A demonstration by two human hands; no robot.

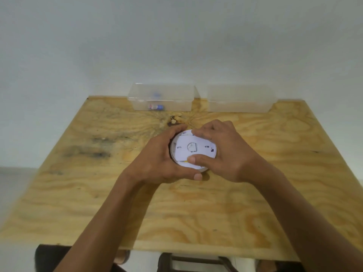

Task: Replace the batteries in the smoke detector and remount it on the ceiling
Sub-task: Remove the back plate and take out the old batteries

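Two hands clasp the white smoke detector (193, 149) above the plywood bench (98, 193): left hand (159, 161) wraps its rim, right hand (224, 152) pinches its back plate, each grip closed tight.

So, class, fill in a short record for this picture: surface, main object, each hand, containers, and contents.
surface: plywood table
main object: white smoke detector, back facing up
left hand: gripping the detector's left rim
right hand: gripping its right side, thumb on top
containers: two clear plastic boxes, left box, right box, at the far edge
contents: batteries in left box
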